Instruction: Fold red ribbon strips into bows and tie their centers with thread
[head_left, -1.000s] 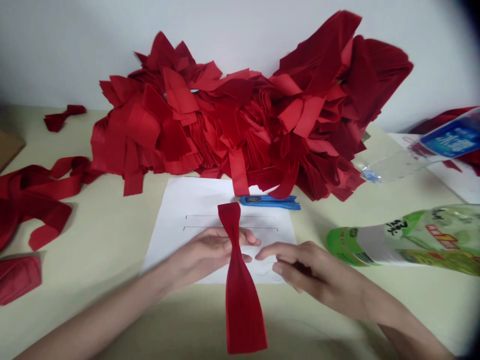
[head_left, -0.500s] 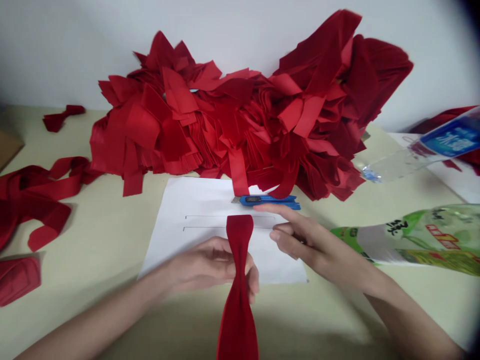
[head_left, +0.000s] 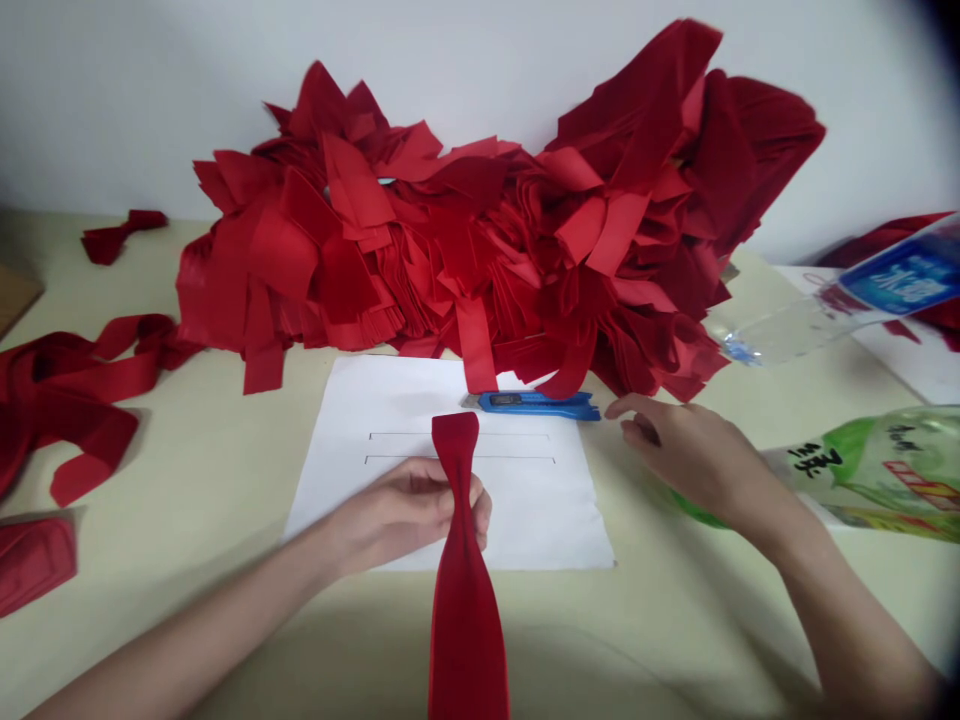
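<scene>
My left hand (head_left: 409, 510) pinches the gathered middle of a red fabric strip (head_left: 465, 600). The strip lies on a white paper sheet (head_left: 525, 500) with two drawn lines, and its lower end runs off the bottom of the view. My right hand (head_left: 686, 455) hovers to the right of the sheet with its fingers loosely curled and nothing in them. Its fingertips are just right of a blue utility knife (head_left: 536, 403) that lies at the sheet's far edge.
A big heap of red fabric pieces (head_left: 487, 230) fills the back of the table against the wall. Loose red strips (head_left: 67, 390) lie at the left. A green-labelled bottle (head_left: 862, 470) and a clear blue-labelled bottle (head_left: 840, 305) lie at the right.
My right hand drew away from the strip and moved right and back, ending beside the blue knife. My left hand tightened its pinch on the strip's middle, which shifted slightly left.
</scene>
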